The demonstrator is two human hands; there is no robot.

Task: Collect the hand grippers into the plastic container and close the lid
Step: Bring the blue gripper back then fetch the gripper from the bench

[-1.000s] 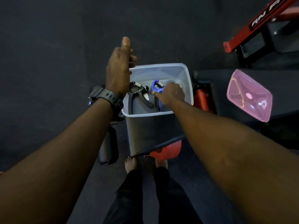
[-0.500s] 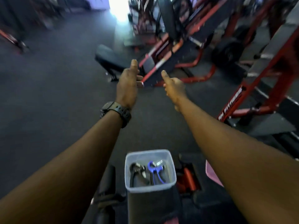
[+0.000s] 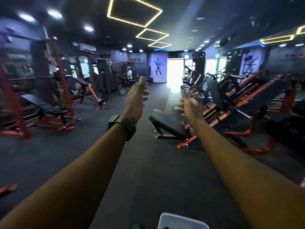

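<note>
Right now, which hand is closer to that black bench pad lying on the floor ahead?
Right. In the picture the right hand hangs just above the black bench pad, at its right edge; the left hand is up and off to its left.

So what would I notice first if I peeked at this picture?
Two bare arms stretch out in the middle, the left hand and right hand up in the air and holding nothing. Glowing yellow square lights shine on the ceiling, and the plastic container peeks in at the bottom edge.
</note>
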